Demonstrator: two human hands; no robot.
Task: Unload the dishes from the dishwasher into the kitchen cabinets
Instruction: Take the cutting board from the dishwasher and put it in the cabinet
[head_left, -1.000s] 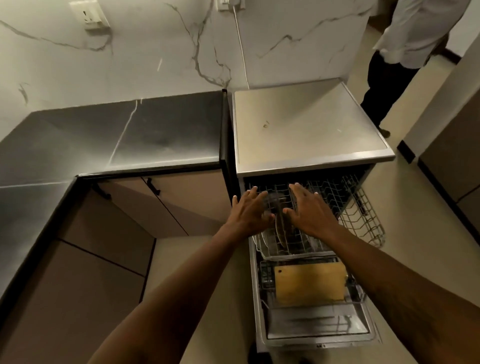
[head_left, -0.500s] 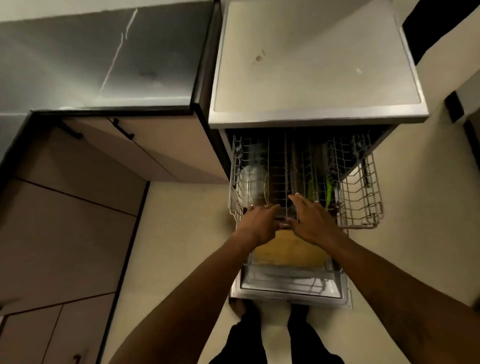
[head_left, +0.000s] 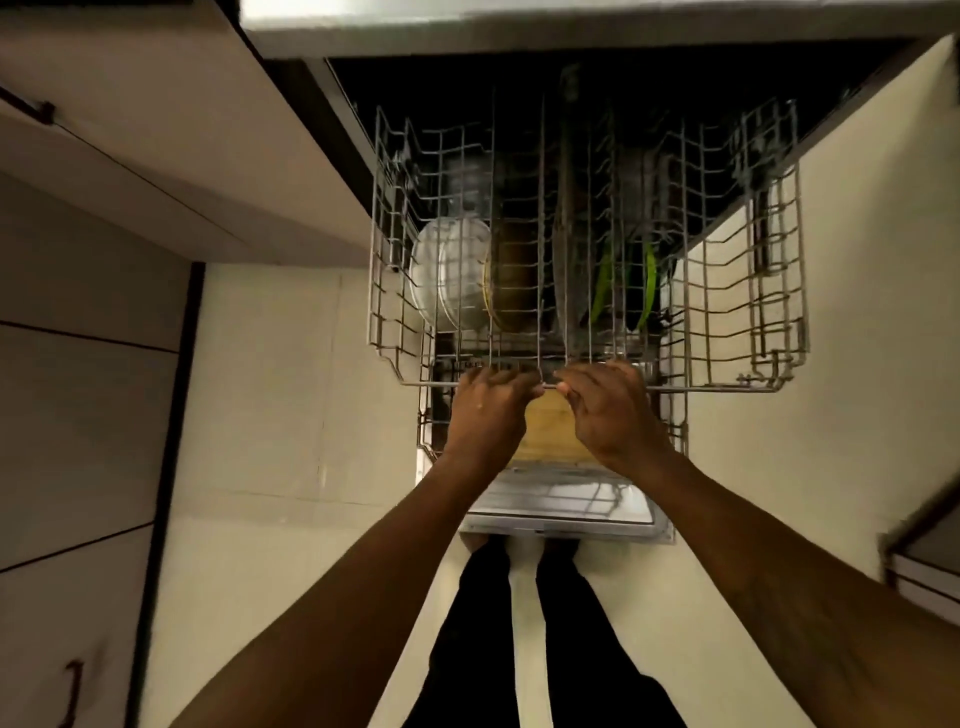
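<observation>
Seen from above, a person stands at an open dishwasher with both arms stretched forward. The left hand (head_left: 488, 410) and right hand (head_left: 613, 410) sit side by side, almost touching, with fingers curled over the near edge of the wire upper rack (head_left: 727, 387). The rack juts out above the lowered dishwasher door (head_left: 561, 506). Neither hand holds a dish. The dishes lie straight ahead of the hands, just beyond the gripped edge. They stand on their rims in a row running left to right, each edge-on to the person, so its long line points away from the body. From the left come clear glass plates (head_left: 449, 275), a brown dish with a yellow rim (head_left: 514, 280), a grey plate (head_left: 566, 270) and green-rimmed plates (head_left: 602, 283). The glass plates are nearer the left hand and the green-rimmed ones nearer the right. The brown dish and grey plate lie ahead of the gap between the hands. A yellow cutting board (head_left: 550, 436) shows below the hands in the lower rack (head_left: 680, 436). Pale kitchen cabinets (head_left: 156, 171) stand to the person's left. The next move probably calls for a short reach forward and a lift straight up.
</observation>
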